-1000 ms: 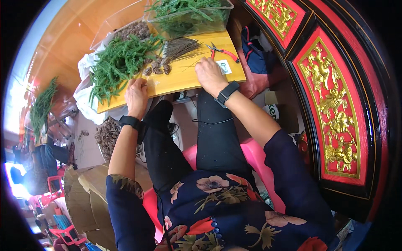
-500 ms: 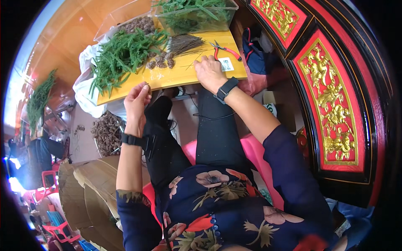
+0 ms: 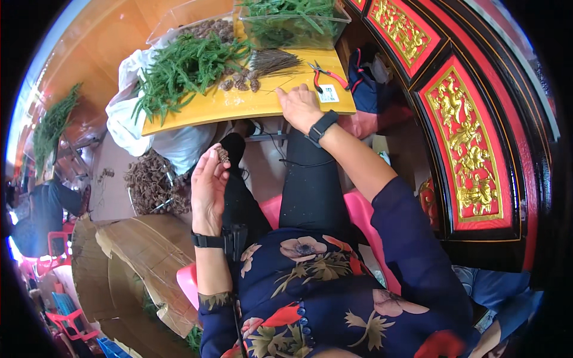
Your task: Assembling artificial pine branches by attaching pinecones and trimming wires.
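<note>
My left hand [image 3: 208, 182] is raised over my lap, its thumb and fingers closed on a small brown pine cone [image 3: 223, 155]. On the front right of the yellow tabletop [image 3: 197, 113], my right hand [image 3: 300, 108] is palm down with bent fingers. Its fingertips are beside a few thin brown wires; whether they pinch one is hidden. Behind that hand lies a bundle of dark thin wires [image 3: 274, 61]. Several loose pine cones [image 3: 240, 80] sit left of the bundle. Red-handled pliers [image 3: 327, 74] rest to the right, near a white printed card [image 3: 328, 93].
Green artificial sprigs [image 3: 185, 68] are heaped at the tabletop's left, over a white plastic bag [image 3: 125, 122]. A clear bin [image 3: 295, 36] of greenery stands behind. Brown clusters fill a basket [image 3: 149, 185] on the floor by cardboard [image 3: 143, 244]. A carved red-gold panel [image 3: 468, 143] is at right.
My left hand has drawn back from the table edge toward my lap and turned, bringing the pine cone into sight. My right hand has barely moved on the tabletop. The view has shifted slightly.
</note>
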{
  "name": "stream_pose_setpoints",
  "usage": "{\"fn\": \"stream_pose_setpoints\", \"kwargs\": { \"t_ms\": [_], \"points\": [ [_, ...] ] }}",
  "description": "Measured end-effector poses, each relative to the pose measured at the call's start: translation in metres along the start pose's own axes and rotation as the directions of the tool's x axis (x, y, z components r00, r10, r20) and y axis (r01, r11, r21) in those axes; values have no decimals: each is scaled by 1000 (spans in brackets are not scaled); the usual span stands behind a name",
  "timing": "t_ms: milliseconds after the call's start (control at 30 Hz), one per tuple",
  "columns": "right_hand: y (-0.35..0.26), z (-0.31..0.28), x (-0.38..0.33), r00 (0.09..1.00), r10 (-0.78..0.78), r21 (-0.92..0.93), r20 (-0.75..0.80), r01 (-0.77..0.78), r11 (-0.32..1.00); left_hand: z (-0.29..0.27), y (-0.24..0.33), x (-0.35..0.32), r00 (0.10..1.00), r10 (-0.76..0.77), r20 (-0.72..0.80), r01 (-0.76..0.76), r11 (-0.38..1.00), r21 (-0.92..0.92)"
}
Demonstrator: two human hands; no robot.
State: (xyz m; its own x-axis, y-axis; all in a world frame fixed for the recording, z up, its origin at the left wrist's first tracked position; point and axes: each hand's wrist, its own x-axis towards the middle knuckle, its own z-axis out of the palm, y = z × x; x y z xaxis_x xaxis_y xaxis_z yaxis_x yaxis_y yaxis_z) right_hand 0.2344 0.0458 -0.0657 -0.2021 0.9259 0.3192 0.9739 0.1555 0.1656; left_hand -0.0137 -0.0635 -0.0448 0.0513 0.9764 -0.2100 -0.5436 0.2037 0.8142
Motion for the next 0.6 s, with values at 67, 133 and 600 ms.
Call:
{"fn": "stream_pose_setpoints", "kwargs": {
  "t_ms": [67, 133, 600],
  "points": [
    [-7, -10, -8, 997, 17, -9, 74, -16, 1000, -2, -1, -5, 1000, -4, 6, 4, 1000, -6],
    [-12, -19, -11, 996, -2, 12, 85, 1, 1000, -3, 0, -7, 999, -7, 38, 7, 1000, -1],
    [-22, 6, -11, 948, 50, 209, -314, 18, 978, 10, 5, -23, 998, -28, 62, 27, 999, 19]
  ]
}}
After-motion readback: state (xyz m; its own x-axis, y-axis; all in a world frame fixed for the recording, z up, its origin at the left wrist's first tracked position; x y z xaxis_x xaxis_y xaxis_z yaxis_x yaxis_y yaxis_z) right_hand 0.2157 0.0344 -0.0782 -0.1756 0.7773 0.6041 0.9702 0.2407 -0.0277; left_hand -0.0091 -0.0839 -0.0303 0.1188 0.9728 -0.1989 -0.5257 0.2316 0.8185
